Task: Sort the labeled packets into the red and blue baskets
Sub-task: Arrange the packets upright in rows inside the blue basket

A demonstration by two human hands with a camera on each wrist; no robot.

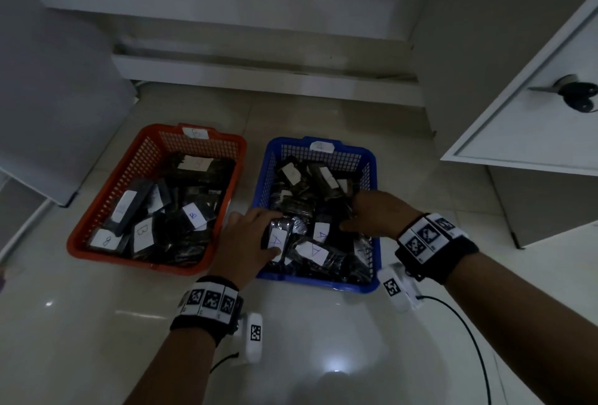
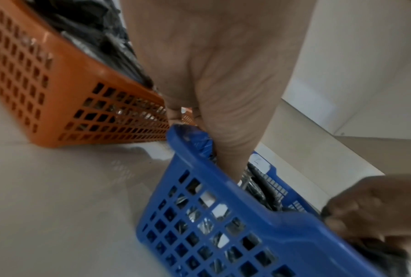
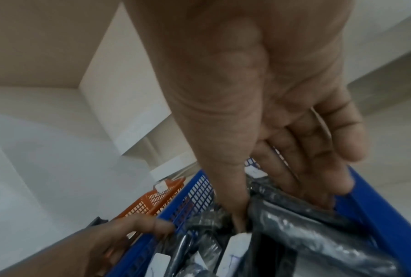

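A dark plastic-wrapped packet with a white "A" label (image 1: 279,239) stands lengthwise up the frame at the near-left corner of the blue mesh plastic basket (image 1: 372,158). The left hand (image 1: 241,244) grips it. The right hand (image 1: 377,212), fingers curled, grasps other dark packets (image 3: 318,238) inside. The red mesh plastic basket (image 1: 152,149) of "B" packets sits left, on the glossy floor (image 1: 97,323).

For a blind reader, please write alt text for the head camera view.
Both hands reach into a blue basket of A-labelled packets: the left hand holds one packet, the right hand rests among others. A red basket of B-labelled packets sits to its left.
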